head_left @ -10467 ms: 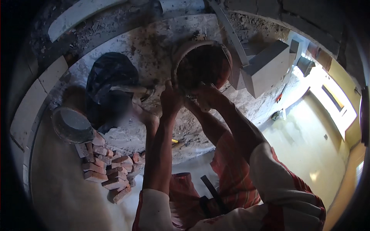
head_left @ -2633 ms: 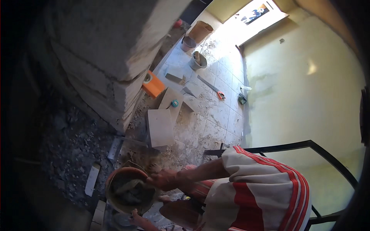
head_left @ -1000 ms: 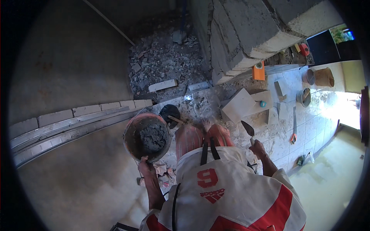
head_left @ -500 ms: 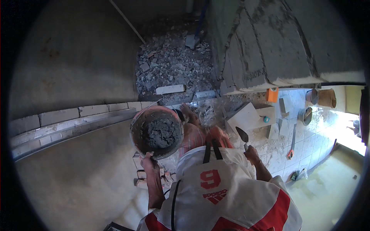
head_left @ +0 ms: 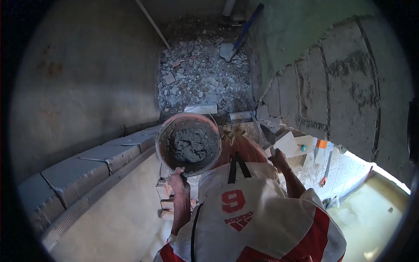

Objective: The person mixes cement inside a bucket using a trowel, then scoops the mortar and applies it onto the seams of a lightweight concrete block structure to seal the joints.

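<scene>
My left hand [head_left: 178,180] grips the near rim of a round bucket [head_left: 165,153], its fingers closed over the edge. Wet grey mortar [head_left: 191,145] fills much of the bucket, its surface lumpy. The thin wire handle arches over the bucket's far side. On the right, my right hand [head_left: 279,160] is wrapped round the handle of a pointed trowel [head_left: 268,134], whose dark blade points away from me. The trowel is apart from the bucket, near a pale block [head_left: 284,145] on the floor.
A low wall of pale blocks [head_left: 76,174] runs along the left. Rubble [head_left: 205,74] covers the floor ahead, with a blue-handled shovel [head_left: 228,51] standing in it. A white block [head_left: 200,108] lies beyond the bucket. Farther right are a handsaw [head_left: 325,174] and an orange object [head_left: 321,143].
The view has shifted, bringing the left block wall closer. The bucket and trowel have moved slightly farther forward over the floor, both still held.
</scene>
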`<state>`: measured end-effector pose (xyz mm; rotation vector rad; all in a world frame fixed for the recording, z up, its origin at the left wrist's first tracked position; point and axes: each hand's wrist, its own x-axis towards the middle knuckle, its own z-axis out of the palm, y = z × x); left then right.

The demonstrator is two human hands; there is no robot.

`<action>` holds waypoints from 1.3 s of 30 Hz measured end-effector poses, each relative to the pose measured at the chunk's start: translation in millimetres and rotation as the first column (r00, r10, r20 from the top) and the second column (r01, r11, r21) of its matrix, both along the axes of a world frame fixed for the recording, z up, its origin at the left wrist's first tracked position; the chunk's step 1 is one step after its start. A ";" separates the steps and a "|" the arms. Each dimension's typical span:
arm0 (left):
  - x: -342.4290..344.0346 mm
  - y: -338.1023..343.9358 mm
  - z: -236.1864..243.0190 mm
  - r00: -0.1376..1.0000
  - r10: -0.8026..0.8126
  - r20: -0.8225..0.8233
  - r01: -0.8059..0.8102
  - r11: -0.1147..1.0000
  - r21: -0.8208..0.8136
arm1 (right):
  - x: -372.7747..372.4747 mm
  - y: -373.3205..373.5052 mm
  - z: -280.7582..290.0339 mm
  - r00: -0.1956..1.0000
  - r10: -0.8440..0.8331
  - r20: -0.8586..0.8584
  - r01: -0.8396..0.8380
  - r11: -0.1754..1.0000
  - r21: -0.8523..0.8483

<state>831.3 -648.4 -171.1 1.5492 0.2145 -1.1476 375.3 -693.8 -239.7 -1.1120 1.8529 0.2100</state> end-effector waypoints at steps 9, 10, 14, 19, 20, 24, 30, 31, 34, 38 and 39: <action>-25.7 -112.7 57.6 0.986 0.098 0.132 -0.106 0.993 0.057 | 40.5 -156.0 3.4 0.998 0.010 0.059 0.008 0.955 -0.298; -23.5 -114.6 51.4 0.984 0.115 0.133 -0.123 0.991 0.049 | 45.3 -176.1 2.1 0.995 0.043 0.087 -0.010 0.939 -0.344; -32.4 -151.1 49.7 0.972 0.147 0.184 -0.172 0.977 0.129 | 44.9 -251.4 -50.4 0.989 0.122 0.085 -0.070 0.889 -0.453; -38.9 -195.3 5.4 0.910 0.355 0.215 -0.372 0.927 0.040 | 28.8 -330.7 -154.1 0.953 0.263 0.152 -0.198 0.917 -0.346; -43.7 -214.4 2.5 0.898 0.361 0.251 -0.378 0.925 0.023 | 14.8 -334.7 -192.6 0.918 0.392 0.057 -0.341 0.855 -0.391; -35.6 -231.1 -41.3 0.830 0.509 0.228 -0.515 0.856 -0.035 | 28.3 -407.8 -236.1 0.856 0.517 -0.005 -0.503 0.829 -0.244; -14.3 -264.8 -40.7 0.780 0.597 0.186 -0.599 0.799 -0.054 | 5.4 -483.0 -240.9 0.901 0.431 -0.057 -0.434 0.885 -0.171; -16.7 -274.5 -37.7 0.770 0.609 0.189 -0.613 0.789 -0.047 | 5.2 -499.7 -227.1 0.908 0.418 -0.046 -0.420 0.902 -0.102; -15.0 -291.8 -43.5 0.775 0.601 0.193 -0.582 0.799 -0.150 | 1.4 -530.6 -196.1 0.903 0.427 -0.039 -0.428 0.904 -0.019; -18.9 -319.2 -27.6 0.657 0.721 0.220 -0.717 0.688 -0.112 | -1.5 -553.6 -226.2 0.869 0.494 0.000 -0.494 0.869 -0.012; -12.6 -310.5 -38.6 0.632 0.739 0.233 -0.738 0.666 -0.110 | -10.6 -559.1 -245.7 0.856 0.516 0.035 -0.517 0.856 -0.006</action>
